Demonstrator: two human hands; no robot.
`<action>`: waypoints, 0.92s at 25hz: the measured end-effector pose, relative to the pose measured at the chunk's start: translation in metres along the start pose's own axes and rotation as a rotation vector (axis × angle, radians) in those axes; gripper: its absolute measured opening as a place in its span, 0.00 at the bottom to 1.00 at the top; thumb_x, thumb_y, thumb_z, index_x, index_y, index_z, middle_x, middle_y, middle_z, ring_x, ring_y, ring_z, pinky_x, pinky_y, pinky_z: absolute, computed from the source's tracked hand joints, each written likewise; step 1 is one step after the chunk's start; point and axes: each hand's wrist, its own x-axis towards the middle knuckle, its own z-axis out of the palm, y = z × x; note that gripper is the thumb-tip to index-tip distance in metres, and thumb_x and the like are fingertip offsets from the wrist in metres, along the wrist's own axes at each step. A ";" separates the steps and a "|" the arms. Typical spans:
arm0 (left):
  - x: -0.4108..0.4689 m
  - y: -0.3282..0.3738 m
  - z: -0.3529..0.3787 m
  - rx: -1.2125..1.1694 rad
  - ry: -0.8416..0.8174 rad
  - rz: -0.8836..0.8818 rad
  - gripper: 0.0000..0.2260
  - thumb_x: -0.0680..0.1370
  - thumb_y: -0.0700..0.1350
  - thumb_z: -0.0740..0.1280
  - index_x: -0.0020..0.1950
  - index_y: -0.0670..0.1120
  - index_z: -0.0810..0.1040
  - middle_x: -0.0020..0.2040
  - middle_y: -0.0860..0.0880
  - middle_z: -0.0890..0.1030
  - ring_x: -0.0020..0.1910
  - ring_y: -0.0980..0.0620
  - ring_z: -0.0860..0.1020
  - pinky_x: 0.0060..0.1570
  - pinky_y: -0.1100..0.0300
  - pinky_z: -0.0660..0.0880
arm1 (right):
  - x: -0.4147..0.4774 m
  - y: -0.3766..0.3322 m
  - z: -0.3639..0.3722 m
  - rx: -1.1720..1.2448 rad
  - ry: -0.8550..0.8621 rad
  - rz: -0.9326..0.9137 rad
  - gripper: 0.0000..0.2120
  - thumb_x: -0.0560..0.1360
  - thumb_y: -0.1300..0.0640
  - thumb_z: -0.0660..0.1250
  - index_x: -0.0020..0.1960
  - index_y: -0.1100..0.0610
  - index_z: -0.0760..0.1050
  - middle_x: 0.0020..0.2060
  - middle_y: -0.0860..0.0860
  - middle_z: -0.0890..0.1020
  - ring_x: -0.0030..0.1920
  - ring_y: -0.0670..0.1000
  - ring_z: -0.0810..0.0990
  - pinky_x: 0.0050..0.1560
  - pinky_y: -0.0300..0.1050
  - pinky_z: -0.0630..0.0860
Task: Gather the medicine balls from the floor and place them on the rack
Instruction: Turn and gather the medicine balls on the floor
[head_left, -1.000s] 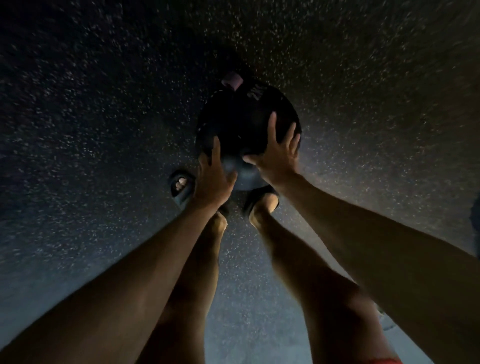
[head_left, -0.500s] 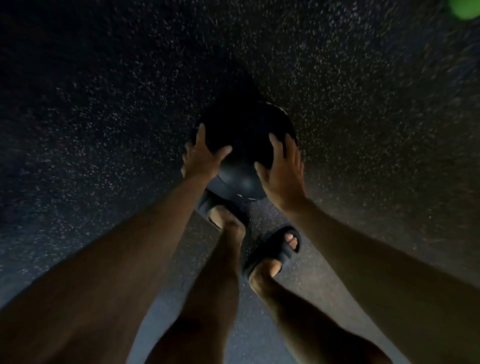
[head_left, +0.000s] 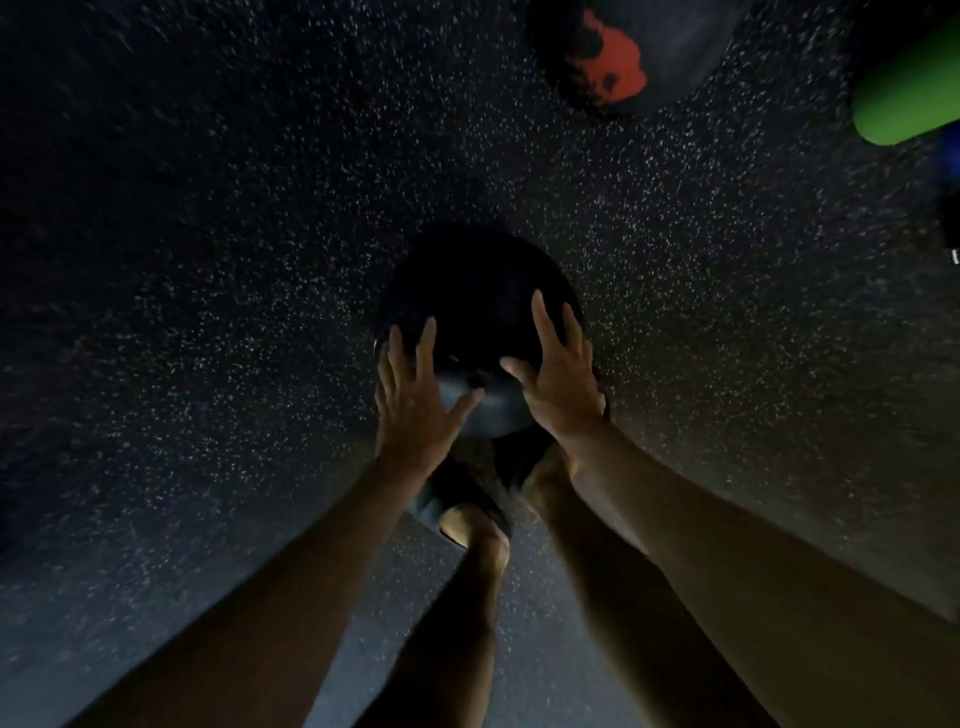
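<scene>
I hold a black medicine ball (head_left: 470, 296) out in front of me, above the dark speckled floor. My left hand (head_left: 415, 402) presses its near left side with fingers spread. My right hand (head_left: 558, 376) grips its near right side, fingers over the top. Both arms are stretched forward. A second dark medicine ball with a red patch (head_left: 613, 57) lies on the floor at the top of the view, right of centre. No rack shows in this frame.
A green cylinder-like object (head_left: 904, 88) lies at the top right edge, with something blue (head_left: 953, 158) just below it. My feet in dark sandals (head_left: 457, 506) are under the held ball. Speckled rubber floor (head_left: 208, 312) spreads all around.
I have walked forward with the ball held in both hands. The red-patched ball has come into view at the top and the green object has grown larger. My feet have swapped position.
</scene>
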 end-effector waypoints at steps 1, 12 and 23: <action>0.001 0.003 -0.001 0.026 -0.006 0.011 0.46 0.72 0.68 0.67 0.81 0.56 0.45 0.81 0.40 0.46 0.78 0.36 0.51 0.70 0.34 0.60 | 0.019 -0.014 -0.008 -0.016 0.010 0.005 0.38 0.78 0.38 0.62 0.81 0.40 0.45 0.81 0.54 0.48 0.79 0.61 0.50 0.72 0.67 0.58; 0.188 0.090 -0.079 -0.200 0.134 -0.278 0.39 0.75 0.61 0.69 0.80 0.52 0.55 0.76 0.38 0.59 0.74 0.35 0.61 0.69 0.38 0.66 | 0.088 -0.054 -0.046 0.038 0.001 -0.095 0.40 0.79 0.45 0.65 0.81 0.47 0.43 0.80 0.62 0.47 0.78 0.64 0.51 0.76 0.61 0.57; 0.202 0.088 -0.087 -0.068 0.096 -0.201 0.44 0.73 0.66 0.68 0.81 0.58 0.46 0.80 0.37 0.49 0.77 0.32 0.53 0.71 0.33 0.59 | 0.203 -0.117 -0.097 0.030 -0.153 -0.012 0.42 0.81 0.49 0.64 0.80 0.41 0.35 0.79 0.58 0.37 0.79 0.62 0.39 0.78 0.59 0.50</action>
